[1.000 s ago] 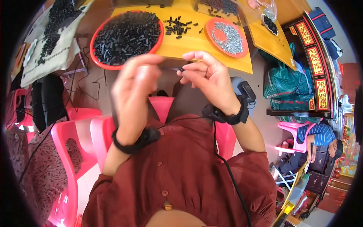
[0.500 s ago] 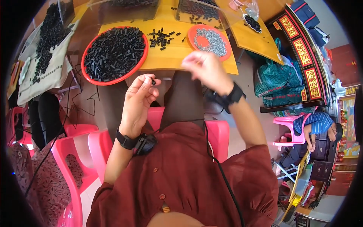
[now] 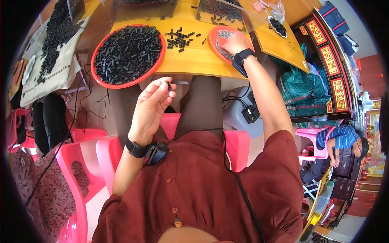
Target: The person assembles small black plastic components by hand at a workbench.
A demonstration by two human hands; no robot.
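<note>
My left hand (image 3: 154, 99) is raised in front of the table edge, thumb and fingertips pinched on a small black cylindrical piece (image 3: 169, 85). At the right, my right hand (image 3: 236, 43) reaches down into a shallow red plate (image 3: 212, 39), its fingers bent among small silver metal pieces (image 3: 222, 35). Its fingertips are partly hidden, so what they grip cannot be made out. Left of centre stands a round red tray (image 3: 163, 50) heaped with short black cylinders (image 3: 125, 54). Between tray and plate, several loose black pieces (image 3: 179, 39) lie scattered on the yellow table (image 3: 190, 62).
Clear-sided bins (image 3: 144, 14) of black parts stand at the far edge. More parts lie on a cloth (image 3: 48, 85) at the left. Pink chairs (image 3: 71, 158), dark cables (image 3: 81, 101) and green bags (image 3: 304, 89) surround me. Another person (image 3: 344, 139) sits far right.
My right hand has moved forward and right, down into the plate of silver pieces. The left hand stays nearly in place, still pinching the black piece. The view has shifted slightly.
</note>
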